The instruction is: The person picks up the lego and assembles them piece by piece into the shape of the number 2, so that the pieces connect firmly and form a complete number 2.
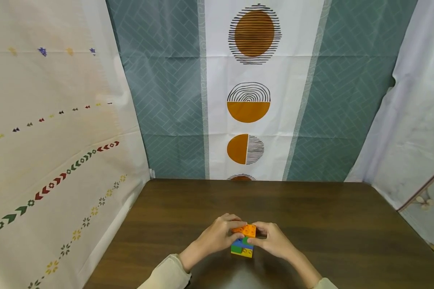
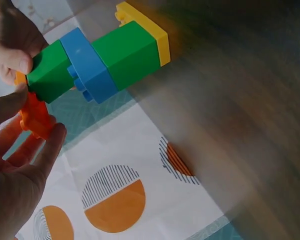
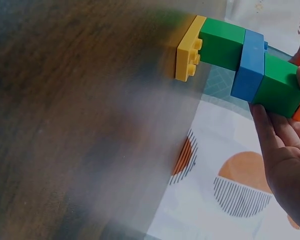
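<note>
A tower of toy building blocks stands on the table between my two hands. At its foot lies a yellow brick, with a green brick on it, then a crosswise blue brick. Above these come a second green brick and, at the top, an orange brick. My left hand pinches the orange brick between thumb and fingers. My right hand grips the upper green brick from the other side, its thumb close to the orange brick. Fingers cover part of both upper bricks.
The dark wooden table extends around the tower. Behind it hangs a patterned cloth with orange circles. A pale printed cloth borders the left side, and a whitish marbled one the right.
</note>
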Available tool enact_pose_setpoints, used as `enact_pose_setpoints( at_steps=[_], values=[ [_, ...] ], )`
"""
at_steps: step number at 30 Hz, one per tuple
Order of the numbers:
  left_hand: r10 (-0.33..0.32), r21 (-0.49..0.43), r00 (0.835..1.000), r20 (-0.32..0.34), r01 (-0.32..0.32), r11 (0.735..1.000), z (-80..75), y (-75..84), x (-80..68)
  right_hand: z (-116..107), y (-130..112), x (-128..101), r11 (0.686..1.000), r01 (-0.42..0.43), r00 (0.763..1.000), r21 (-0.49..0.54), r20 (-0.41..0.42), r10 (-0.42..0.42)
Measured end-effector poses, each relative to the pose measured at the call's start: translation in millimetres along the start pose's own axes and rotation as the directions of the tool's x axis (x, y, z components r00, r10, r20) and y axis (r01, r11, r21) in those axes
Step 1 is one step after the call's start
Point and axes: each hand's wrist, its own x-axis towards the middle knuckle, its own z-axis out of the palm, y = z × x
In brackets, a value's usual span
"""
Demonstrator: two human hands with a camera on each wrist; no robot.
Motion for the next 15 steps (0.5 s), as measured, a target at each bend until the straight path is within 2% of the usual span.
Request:
enact_pose_setpoints(
  at_steps=[6,9,12,15],
  values=[
    [-0.093,-0.161,0.996,-0.018,0.089,0.983,4.0,-9.1,-8.3,1,5,0,1.0,0.006,1.0,-0.023,-0.015,-0.007],
    [-0.149,-0.214,0.987,0.053,0.157,0.964,5.8,-15.2,-11.8,1,6,0,1.0,-0.004,1.0,-0.029,-0.023,0.003],
    [-0.226,-0.191,0.956,0.189,0.261,0.946,7.1,-19.7,-15.9,2,6,1,0.999,-0.016,0.999,-0.029,-0.03,0.015],
    [-0.266,-0.166,0.919,0.29,0.323,0.932,10.7,-22.6,-18.5,3,6,1,0.999,-0.025,0.999,-0.028,-0.036,0.024]
  ],
)
